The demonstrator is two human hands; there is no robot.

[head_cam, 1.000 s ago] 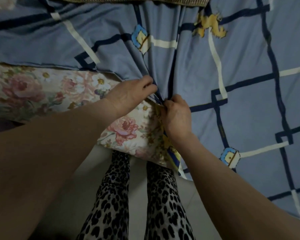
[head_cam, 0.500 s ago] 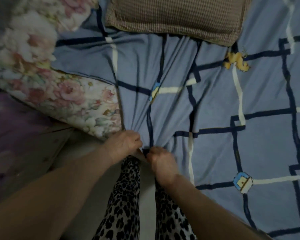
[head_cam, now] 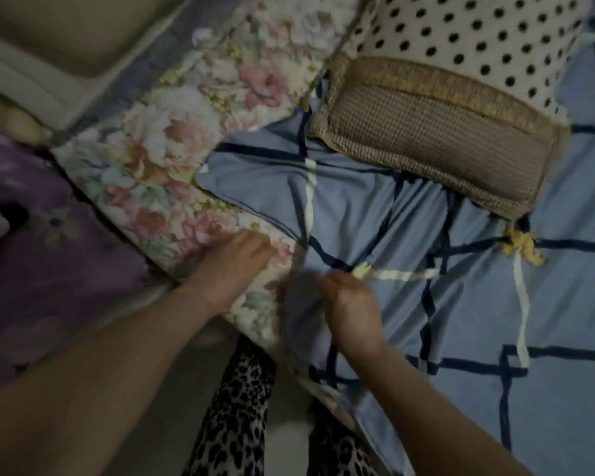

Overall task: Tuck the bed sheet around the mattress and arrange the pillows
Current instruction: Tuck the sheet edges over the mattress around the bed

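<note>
At the mattress corner, right hand bunches the soft, light sheet in curled fingers; left hand rests on the flowered edge, grip unclear. Best held by its hem, judging by the folds.

Purple floral cloth at left; leopard-print trousers below.

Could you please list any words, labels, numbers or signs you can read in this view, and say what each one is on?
None can be read. The blue bed sheet carries only lines and small cartoon motifs, the floral mattress cover, the brown woven pillow and the polka-dot pillow show pattern only, and the frame is blurred.
</note>
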